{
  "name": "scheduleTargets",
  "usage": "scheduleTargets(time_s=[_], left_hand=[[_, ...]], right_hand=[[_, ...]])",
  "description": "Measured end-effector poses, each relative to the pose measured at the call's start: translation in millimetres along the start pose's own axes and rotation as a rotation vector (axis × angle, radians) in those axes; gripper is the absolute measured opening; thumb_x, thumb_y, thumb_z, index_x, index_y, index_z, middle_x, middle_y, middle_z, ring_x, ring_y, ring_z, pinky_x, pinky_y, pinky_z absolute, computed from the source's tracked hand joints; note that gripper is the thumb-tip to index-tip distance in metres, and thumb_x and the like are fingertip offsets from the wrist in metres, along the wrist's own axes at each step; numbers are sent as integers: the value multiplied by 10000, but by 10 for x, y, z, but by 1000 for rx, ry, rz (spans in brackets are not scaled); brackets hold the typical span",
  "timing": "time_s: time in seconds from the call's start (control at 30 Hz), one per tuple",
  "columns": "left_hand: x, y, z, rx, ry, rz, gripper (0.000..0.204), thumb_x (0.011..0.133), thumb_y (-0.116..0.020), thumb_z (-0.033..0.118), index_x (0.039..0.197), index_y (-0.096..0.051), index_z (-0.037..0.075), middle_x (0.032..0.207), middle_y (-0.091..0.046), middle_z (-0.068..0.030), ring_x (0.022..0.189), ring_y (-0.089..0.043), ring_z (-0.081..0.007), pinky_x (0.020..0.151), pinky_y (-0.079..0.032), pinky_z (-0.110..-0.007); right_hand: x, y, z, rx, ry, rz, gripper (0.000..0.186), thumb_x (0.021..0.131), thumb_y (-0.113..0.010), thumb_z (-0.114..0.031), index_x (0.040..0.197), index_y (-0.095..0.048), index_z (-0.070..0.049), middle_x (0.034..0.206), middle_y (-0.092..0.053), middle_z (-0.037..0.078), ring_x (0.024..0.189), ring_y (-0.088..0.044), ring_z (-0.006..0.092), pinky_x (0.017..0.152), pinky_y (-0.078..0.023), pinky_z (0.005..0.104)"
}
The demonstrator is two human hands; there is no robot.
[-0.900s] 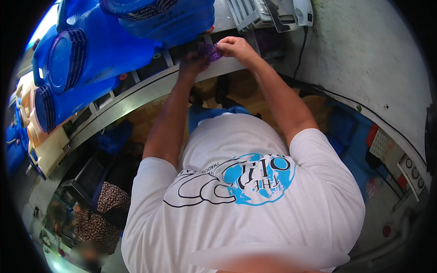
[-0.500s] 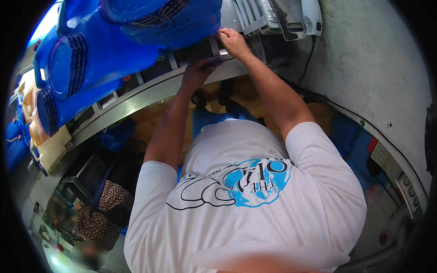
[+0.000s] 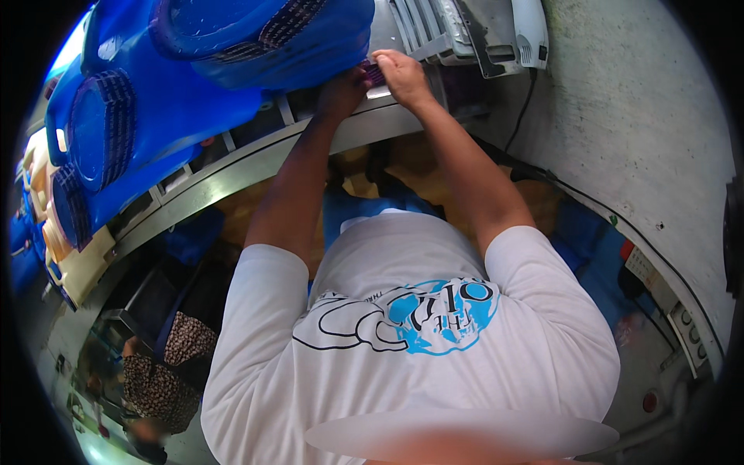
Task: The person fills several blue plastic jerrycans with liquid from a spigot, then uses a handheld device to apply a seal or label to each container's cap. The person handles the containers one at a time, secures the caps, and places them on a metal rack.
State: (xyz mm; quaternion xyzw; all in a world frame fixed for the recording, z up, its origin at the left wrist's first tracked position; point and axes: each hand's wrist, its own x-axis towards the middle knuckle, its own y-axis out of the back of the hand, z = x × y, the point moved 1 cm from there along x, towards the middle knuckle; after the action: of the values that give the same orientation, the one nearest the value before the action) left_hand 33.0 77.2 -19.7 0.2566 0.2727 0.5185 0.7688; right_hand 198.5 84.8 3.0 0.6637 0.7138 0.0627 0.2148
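At the metal counter's edge, my left hand (image 3: 344, 94) and my right hand (image 3: 401, 80) are close together. Pinched between them is a small dark purple strip with a pale pattern (image 3: 374, 74). My right thumb and fingers close on its right side. The left fingers, in shade, curl round its other end. Just left of the hands rises a large shiny blue container-like thing (image 3: 302, 58), with a dark patterned band round its rounded end. It partly hides the counter beyond my left hand.
More blue container-like things (image 3: 105, 128) and cream-coloured ones (image 3: 76, 267) line the left side. Metal racks (image 3: 422, 31) and a white device with a dark cord (image 3: 530, 35) stand beside the right wall (image 3: 635, 116). Another person's patterned clothing (image 3: 159, 391) shows at lower left.
My left hand has moved up and right, now meeting the right hand at the purple strip. The strip has risen with it. The right hand has stayed nearly in place.
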Motion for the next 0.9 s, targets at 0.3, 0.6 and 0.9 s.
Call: scheduleTargets(time_s=[0.3, 0.6, 0.9], left_hand=[[-43, -115, -159, -404, 181, 7, 384, 895, -647, 386, 1122, -665, 77, 1043, -681, -158, 974, -644, -328, 890, -477, -366], [-814, 156, 111, -178, -64, 107, 370, 820, -737, 284, 1134, -677, 97, 1075, -683, -140, 1005, -649, -323, 901, -503, -411], [-1328, 543, -531, -652, 492, 139, 339, 901, -669, 285, 1128, -677, 34, 1027, -686, -43, 958, -615, -123, 885, -458, -294]], right_hand=[[-432, -140, 453, 444, -247, 204, 286, 884, -632, -155, 1127, -618, -6, 920, -672, 45, 852, -635, 128, 760, -513, 279], [-629, -431, -23, 396, -232, -30, 279, 872, -713, -204, 1053, -630, -8, 926, -673, 54, 849, -614, 119, 781, -495, 281], [-572, -1052, -58, 270, -203, -327, 260, 931, -624, -143, 1150, -629, -1, 905, -658, 46, 803, -606, 97, 675, -496, 253]])
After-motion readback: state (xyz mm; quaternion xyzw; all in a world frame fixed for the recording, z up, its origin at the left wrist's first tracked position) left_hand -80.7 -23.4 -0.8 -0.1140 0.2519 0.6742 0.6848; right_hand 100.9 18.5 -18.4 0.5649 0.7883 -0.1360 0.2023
